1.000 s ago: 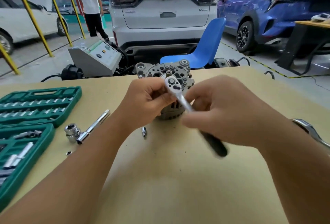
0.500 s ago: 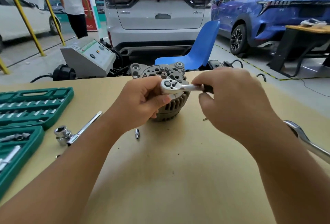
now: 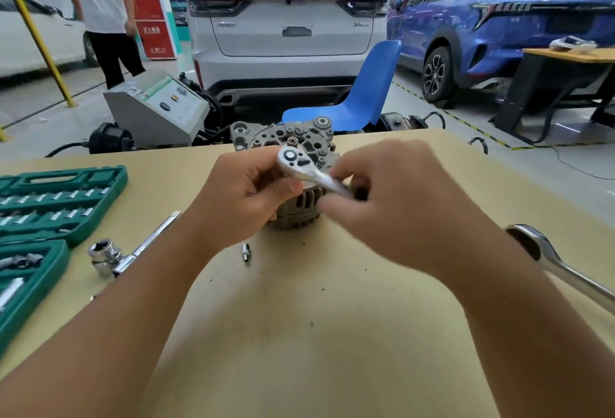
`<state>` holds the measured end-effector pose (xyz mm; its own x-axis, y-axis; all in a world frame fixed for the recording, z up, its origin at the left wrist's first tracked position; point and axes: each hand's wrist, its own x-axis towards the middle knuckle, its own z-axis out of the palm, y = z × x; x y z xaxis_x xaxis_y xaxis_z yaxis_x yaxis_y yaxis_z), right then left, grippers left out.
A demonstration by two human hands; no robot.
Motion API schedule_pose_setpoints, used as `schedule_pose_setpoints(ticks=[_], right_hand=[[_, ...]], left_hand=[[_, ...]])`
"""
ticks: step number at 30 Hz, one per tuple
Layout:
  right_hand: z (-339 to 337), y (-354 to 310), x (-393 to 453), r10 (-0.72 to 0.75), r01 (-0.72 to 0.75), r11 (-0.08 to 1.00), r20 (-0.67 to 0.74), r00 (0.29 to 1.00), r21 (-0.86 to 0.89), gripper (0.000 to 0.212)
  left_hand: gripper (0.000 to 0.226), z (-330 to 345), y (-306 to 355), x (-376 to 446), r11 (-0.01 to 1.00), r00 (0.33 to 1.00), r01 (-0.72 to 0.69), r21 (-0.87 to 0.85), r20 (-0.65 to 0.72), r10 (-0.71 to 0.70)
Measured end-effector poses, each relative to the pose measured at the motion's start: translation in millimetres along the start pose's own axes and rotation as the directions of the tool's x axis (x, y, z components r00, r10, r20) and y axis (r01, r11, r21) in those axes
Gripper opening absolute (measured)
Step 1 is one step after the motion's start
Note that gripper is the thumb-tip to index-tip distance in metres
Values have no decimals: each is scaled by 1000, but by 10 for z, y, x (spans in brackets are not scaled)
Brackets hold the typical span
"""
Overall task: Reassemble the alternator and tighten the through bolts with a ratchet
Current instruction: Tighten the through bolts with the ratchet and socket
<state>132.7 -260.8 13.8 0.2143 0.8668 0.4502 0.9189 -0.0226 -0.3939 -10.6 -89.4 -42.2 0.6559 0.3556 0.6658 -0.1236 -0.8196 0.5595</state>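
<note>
The grey alternator (image 3: 286, 138) stands on the tan table (image 3: 299, 334), rear housing up. My left hand (image 3: 246, 198) wraps its left side, fingers closed against the housing. A chrome ratchet (image 3: 299, 164) sits with its head on top of the alternator near the left front rim. Its handle runs right and toward me into my right hand (image 3: 399, 204), which is closed around it and blurred. The bolt under the ratchet head is hidden.
A green socket case (image 3: 50, 204) lies open at the left. Next to it rest a large socket (image 3: 103, 251) on an extension bar (image 3: 149, 238) and a small loose socket (image 3: 245, 252). A big chrome wrench (image 3: 559, 268) lies at the right. Behind the table are a blue chair (image 3: 359, 98), a grey machine (image 3: 156, 111), parked cars and a standing person (image 3: 103, 15).
The ratchet handle swung from pointing toward me out to the right, then back partway toward me. My left hand stayed on the alternator. The camera view shifted slightly.
</note>
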Motion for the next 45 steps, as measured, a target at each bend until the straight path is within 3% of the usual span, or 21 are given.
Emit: schedule_pose_setpoints(ticks=[2, 5, 9, 10, 13, 15, 18, 20, 21, 23, 24, 26, 28, 30, 34, 36, 38, 40, 41, 43, 45], right_hand=[[46, -68, -40, -42, 10, 983, 173, 984, 182, 15], [-3, -11, -1, -22, -13, 976, 158, 987, 215, 1], [-38, 69, 43, 31, -52, 973, -98, 995, -224, 18], [-28, 41, 35, 23, -47, 975, -112, 993, -217, 14], [30, -82, -46, -22, 9, 991, 95, 995, 136, 15], [51, -126, -73, -56, 3, 971, 213, 975, 241, 23], [17, -12, -16, -1, -3, 999, 80, 997, 51, 9], [-34, 48, 21, 60, -77, 969, -80, 995, -234, 17], [-46, 46, 28, 67, -103, 951, -131, 989, -290, 19], [-42, -16, 3, 68, -91, 974, -119, 991, -205, 14], [-11, -55, -32, 49, -53, 994, -40, 998, -97, 9], [47, -160, -102, 0, -36, 983, 195, 981, 179, 22], [34, -183, -113, -30, -69, 941, 287, 958, 330, 24], [-28, -73, -40, -5, -44, 964, 182, 983, 264, 7], [-156, 30, 125, 64, -81, 974, -83, 994, -212, 35], [-204, -32, 194, 20, -32, 966, -47, 999, -258, 26], [-223, -120, 237, -24, 46, 992, 177, 984, -118, 17], [-217, -204, 265, 0, -35, 996, 398, 917, 79, 32], [-217, -226, 287, 29, -81, 991, 420, 907, 106, 35], [-197, -200, 354, 54, -73, 996, 320, 946, 45, 31], [-159, -138, 393, 52, -12, 969, 158, 986, -245, 28]], left_hand=[[11, -4, -16, -7, 1000, 1000, -8, 1, -15, 8], [6, -20, -39, 7, 999, 1000, -1, -39, 22, 2], [12, -25, -80, 17, 997, 998, 46, -57, 32, -44], [12, -24, -84, 11, 997, 998, 49, -58, 27, -48], [7, -23, -77, -9, 998, 1000, 19, -55, -3, -19], [8, -18, -68, -12, 998, 1000, 17, -61, -24, -18], [17, -10, -50, 3, 999, 1000, 26, -44, -13, -27], [21, -9, -51, 13, 998, 999, 46, -36, -2, -46], [19, -10, -51, 15, 998, 998, 55, -31, -3, -55], [11, 8, -36, 12, 998, 998, 60, -35, -12, -60], [7, 23, -25, 9, 998, 999, 50, -29, -16, -51], [15, 61, -14, -3, 1000, 999, 25, 15, -46, -24], [16, 69, -19, 2, 998, 997, 14, 61, -74, -9], [12, 49, -30, 8, 999, 998, 23, 24, -58, -22], [21, 11, -41, 1, 999, 1000, 12, -37, -13, -12], [17, 19, -54, -7, 999, 999, 24, -30, -23, -24], [10, 25, -79, -17, 1000, 998, 23, -14, -55, -24], [17, 32, -88, -23, 999, 995, -12, 36, -101, 16], [17, 35, -90, -21, 999, 995, -13, 31, -103, 16], [11, 34, -67, -10, 999, 997, 26, -46, -72, -29], [7, 31, -50, 4, 996, 998, 41, -79, -35, -44]])
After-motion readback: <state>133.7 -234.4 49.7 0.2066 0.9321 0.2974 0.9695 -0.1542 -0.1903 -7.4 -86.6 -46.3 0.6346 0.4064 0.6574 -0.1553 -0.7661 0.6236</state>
